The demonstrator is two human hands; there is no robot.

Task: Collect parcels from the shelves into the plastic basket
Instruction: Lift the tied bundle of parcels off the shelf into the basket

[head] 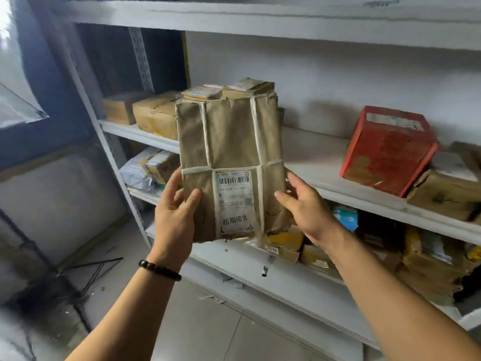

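Brown paper parcel (230, 142), strapped with white bands, bears a barcode label (235, 201) with large characters beginning 超期. It stands upright, long axis vertical, label facing the camera. Left hand (177, 208) and right hand (308, 208) clasp its lower side edges.

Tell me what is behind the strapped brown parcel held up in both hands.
A cardboard box shows past the parcel's left edge on the shelf; brown stacks above its top may be its own contents. The shelf directly behind is covered.

I see white metal shelves (325, 157) against a pale wall (338, 82). The grey tiled floor (208, 334) lies below. Daylight glares from a window (6, 22) at upper left, beside a dark frame (52, 87).
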